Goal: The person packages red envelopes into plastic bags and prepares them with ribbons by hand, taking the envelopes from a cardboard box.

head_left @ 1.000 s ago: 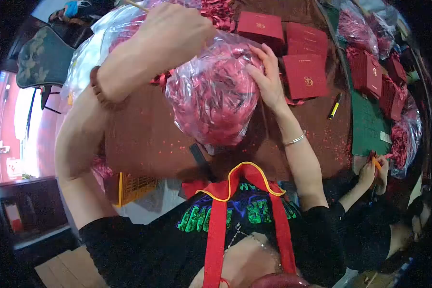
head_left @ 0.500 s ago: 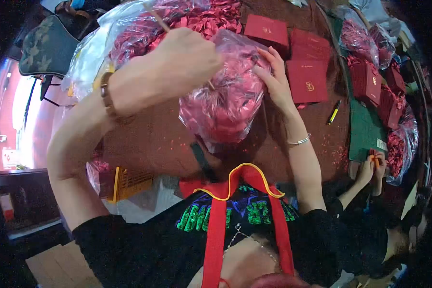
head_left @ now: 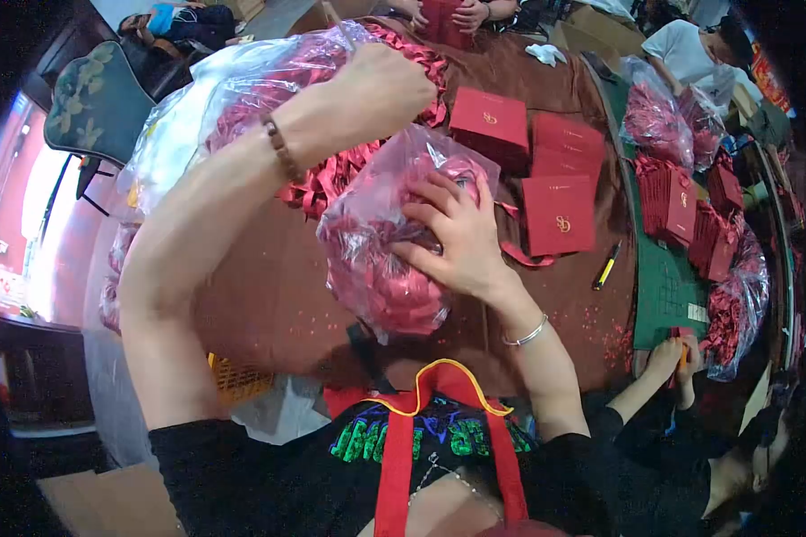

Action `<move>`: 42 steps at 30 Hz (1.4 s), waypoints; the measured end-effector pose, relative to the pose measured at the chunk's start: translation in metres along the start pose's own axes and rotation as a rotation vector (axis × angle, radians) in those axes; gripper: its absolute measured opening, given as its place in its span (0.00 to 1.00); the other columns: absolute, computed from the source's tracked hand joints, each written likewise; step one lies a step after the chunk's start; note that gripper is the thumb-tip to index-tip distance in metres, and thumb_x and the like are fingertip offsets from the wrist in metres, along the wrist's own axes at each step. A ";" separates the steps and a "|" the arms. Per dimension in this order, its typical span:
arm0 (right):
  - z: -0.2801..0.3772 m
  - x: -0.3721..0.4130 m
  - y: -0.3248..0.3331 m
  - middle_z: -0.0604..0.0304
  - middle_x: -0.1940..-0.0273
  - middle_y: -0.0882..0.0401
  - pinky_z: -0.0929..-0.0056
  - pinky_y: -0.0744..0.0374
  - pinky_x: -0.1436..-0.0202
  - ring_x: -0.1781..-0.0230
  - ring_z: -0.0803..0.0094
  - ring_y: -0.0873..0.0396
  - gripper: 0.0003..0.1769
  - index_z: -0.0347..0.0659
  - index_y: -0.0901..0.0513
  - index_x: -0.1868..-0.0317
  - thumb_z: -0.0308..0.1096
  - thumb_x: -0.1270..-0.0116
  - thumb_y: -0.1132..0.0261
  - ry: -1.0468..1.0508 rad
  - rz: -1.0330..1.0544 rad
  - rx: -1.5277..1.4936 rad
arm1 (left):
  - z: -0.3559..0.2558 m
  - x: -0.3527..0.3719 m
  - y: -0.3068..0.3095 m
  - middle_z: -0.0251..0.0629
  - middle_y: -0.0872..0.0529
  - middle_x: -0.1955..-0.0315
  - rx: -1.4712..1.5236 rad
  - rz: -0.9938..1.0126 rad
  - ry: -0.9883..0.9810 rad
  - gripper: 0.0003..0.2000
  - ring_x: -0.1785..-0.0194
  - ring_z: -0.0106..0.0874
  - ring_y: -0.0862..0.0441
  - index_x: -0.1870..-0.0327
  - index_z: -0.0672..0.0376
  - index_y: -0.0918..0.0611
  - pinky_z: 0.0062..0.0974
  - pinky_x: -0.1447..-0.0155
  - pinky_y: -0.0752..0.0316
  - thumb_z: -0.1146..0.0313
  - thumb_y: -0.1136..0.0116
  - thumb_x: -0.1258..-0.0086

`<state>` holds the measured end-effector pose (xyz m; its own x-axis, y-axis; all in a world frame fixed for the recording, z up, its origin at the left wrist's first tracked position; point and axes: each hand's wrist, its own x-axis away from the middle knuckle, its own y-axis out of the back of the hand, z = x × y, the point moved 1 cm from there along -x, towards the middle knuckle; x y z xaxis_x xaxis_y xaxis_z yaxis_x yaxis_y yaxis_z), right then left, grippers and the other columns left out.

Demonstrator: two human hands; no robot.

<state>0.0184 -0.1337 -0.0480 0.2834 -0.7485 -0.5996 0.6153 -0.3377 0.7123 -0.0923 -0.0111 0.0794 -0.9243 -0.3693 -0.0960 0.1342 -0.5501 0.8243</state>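
My left hand, with a beaded bracelet on its wrist, is closed around a thin stick that slants up above the fist. It is just above a clear plastic bag filled with pink-red ribbon-like pieces. Over the upper right of this bag, my right hand grips the plastic, its fingers curved and thumb towards the middle. The palm side is hidden. More red ribbons lie behind the bag, partly in a larger plastic bag.
Red boxes and flat red cards or bags lie at the right, near a yellow-black cutter. Further right are a green mat, more red bags and a co-worker's hands. Other people sit behind the brown-covered table.
The view has tilted up, showing more people behind the table. My right hand has moved from the bag's right edge onto its top. My left fist has risen away from the bag.
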 end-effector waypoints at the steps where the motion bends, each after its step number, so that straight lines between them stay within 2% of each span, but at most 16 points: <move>1: 0.000 -0.001 0.000 0.60 0.48 0.28 0.44 0.55 0.35 0.40 0.59 0.36 0.23 0.45 0.22 0.58 0.51 0.51 0.34 -0.008 0.005 0.008 | -0.001 -0.006 -0.002 0.42 0.19 0.82 0.004 0.062 -0.023 0.05 0.73 0.37 0.18 0.81 0.59 0.20 0.34 0.71 0.25 0.71 0.46 0.48; 11: -0.004 0.002 0.002 0.57 0.44 0.31 0.42 0.58 0.34 0.38 0.58 0.39 0.26 0.44 0.23 0.55 0.52 0.49 0.36 -0.007 0.097 -0.009 | -0.005 -0.010 -0.039 0.42 0.17 0.79 0.148 0.199 -0.177 0.06 0.73 0.38 0.17 0.79 0.59 0.18 0.34 0.73 0.24 0.68 0.46 0.49; 15: -0.006 -0.008 0.020 0.53 0.40 0.37 0.48 0.57 0.32 0.36 0.54 0.42 0.30 0.45 0.26 0.49 0.48 0.52 0.33 -0.015 0.048 -0.255 | 0.038 0.018 -0.010 0.41 0.20 0.83 0.118 -0.165 -0.042 0.05 0.79 0.37 0.21 0.80 0.60 0.21 0.32 0.77 0.27 0.72 0.47 0.48; 18: 0.019 -0.002 0.053 0.49 0.41 0.37 0.55 0.36 0.39 0.41 0.52 0.36 0.25 0.38 0.27 0.52 0.38 0.50 0.34 0.079 -0.308 -0.457 | 0.050 0.049 0.015 0.44 0.22 0.76 0.317 -0.074 0.130 0.04 0.68 0.45 0.23 0.70 0.60 0.24 0.37 0.64 0.29 0.71 0.45 0.44; 19: 0.029 0.002 0.064 0.51 0.46 0.32 0.65 0.29 0.49 0.44 0.59 0.34 0.18 0.38 0.26 0.56 0.36 0.47 0.37 0.310 -0.578 -0.519 | 0.046 0.057 0.017 0.44 0.22 0.76 0.320 -0.069 0.147 0.04 0.68 0.45 0.23 0.70 0.60 0.24 0.37 0.64 0.29 0.71 0.45 0.44; 20: 0.044 0.000 0.075 0.51 0.46 0.32 0.65 0.29 0.49 0.44 0.59 0.34 0.18 0.38 0.26 0.56 0.36 0.47 0.37 0.315 -0.560 -0.534 | 0.041 0.067 0.018 0.44 0.22 0.76 0.377 -0.040 0.131 0.05 0.67 0.44 0.23 0.71 0.61 0.25 0.36 0.63 0.30 0.70 0.45 0.44; 23: 0.093 0.005 0.117 0.64 0.66 0.25 0.63 0.30 0.65 0.71 0.69 0.27 0.23 0.50 0.24 0.60 0.58 0.36 0.56 0.885 -1.584 -0.608 | 0.023 0.088 0.027 0.44 0.24 0.75 0.479 0.071 0.162 0.07 0.66 0.43 0.24 0.71 0.62 0.26 0.35 0.62 0.30 0.69 0.44 0.45; 24: 0.101 0.014 0.124 0.64 0.66 0.25 0.63 0.30 0.65 0.71 0.69 0.27 0.23 0.50 0.24 0.60 0.58 0.36 0.56 0.870 -1.551 -0.653 | 0.016 0.093 0.033 0.44 0.23 0.76 0.397 0.034 0.136 0.07 0.67 0.43 0.23 0.71 0.62 0.24 0.35 0.63 0.29 0.69 0.44 0.45; 26: 0.110 0.024 0.136 0.54 0.51 0.25 0.61 0.33 0.49 0.52 0.62 0.29 0.17 0.39 0.26 0.53 0.42 0.32 0.52 1.074 -1.034 -0.651 | 0.004 0.105 0.032 0.44 0.22 0.76 0.331 0.012 0.135 0.06 0.68 0.42 0.22 0.71 0.62 0.23 0.34 0.64 0.28 0.69 0.44 0.45; 30: 0.121 0.026 0.140 0.54 0.52 0.25 0.63 0.33 0.50 0.52 0.62 0.29 0.16 0.38 0.27 0.54 0.41 0.33 0.51 1.005 -1.080 -0.419 | -0.019 0.114 0.019 0.40 0.25 0.81 0.341 -0.115 -0.001 0.05 0.74 0.37 0.26 0.76 0.61 0.25 0.30 0.69 0.29 0.70 0.46 0.45; 33: 0.126 0.026 0.136 0.53 0.48 0.27 0.62 0.34 0.46 0.48 0.61 0.31 0.18 0.36 0.28 0.52 0.40 0.35 0.48 1.236 -0.687 -1.101 | -0.030 0.116 0.014 0.36 0.27 0.85 0.293 -0.227 -0.112 0.06 0.79 0.34 0.28 0.80 0.60 0.26 0.27 0.73 0.29 0.70 0.48 0.45; 34: 0.128 0.025 0.139 0.53 0.48 0.27 0.62 0.34 0.46 0.48 0.61 0.31 0.18 0.36 0.28 0.52 0.40 0.35 0.48 1.244 -0.680 -1.112 | -0.035 0.116 0.015 0.35 0.28 0.86 0.273 -0.262 -0.147 0.07 0.80 0.33 0.29 0.82 0.60 0.27 0.27 0.75 0.29 0.71 0.49 0.45; 36: 0.134 0.026 0.150 0.53 0.45 0.30 0.61 0.36 0.41 0.43 0.60 0.33 0.21 0.37 0.30 0.47 0.41 0.34 0.48 1.077 -1.009 -0.430 | -0.046 0.107 0.016 0.39 0.20 0.85 0.127 -0.144 -0.172 0.03 0.78 0.35 0.19 0.84 0.58 0.20 0.31 0.76 0.26 0.70 0.40 0.59; 37: 0.135 0.032 0.158 0.53 0.45 0.30 0.61 0.36 0.41 0.43 0.60 0.33 0.21 0.37 0.30 0.47 0.41 0.34 0.48 1.083 -1.015 -0.438 | -0.045 0.105 0.019 0.39 0.20 0.85 0.119 -0.138 -0.167 0.03 0.78 0.35 0.19 0.84 0.58 0.20 0.31 0.76 0.26 0.70 0.40 0.59; 39: 0.145 0.034 0.166 0.53 0.42 0.31 0.60 0.37 0.37 0.41 0.60 0.35 0.23 0.38 0.32 0.43 0.43 0.33 0.48 0.879 -0.745 0.083 | -0.042 0.104 0.026 0.40 0.20 0.84 0.125 0.064 -0.127 0.03 0.76 0.35 0.19 0.83 0.58 0.20 0.30 0.75 0.25 0.70 0.42 0.58; 42: 0.142 0.039 0.169 0.52 0.42 0.31 0.61 0.35 0.38 0.42 0.59 0.33 0.23 0.37 0.32 0.43 0.43 0.33 0.49 0.936 -0.691 -0.016 | -0.037 0.110 0.037 0.40 0.17 0.77 0.076 0.116 -0.082 0.06 0.70 0.38 0.18 0.76 0.61 0.17 0.32 0.70 0.24 0.71 0.45 0.49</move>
<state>0.0287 -0.3010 0.1010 0.3124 0.3088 -0.8984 0.8583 -0.4969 0.1277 -0.1755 -0.0999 0.0785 -0.9306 -0.3631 0.0452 0.2169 -0.4479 0.8673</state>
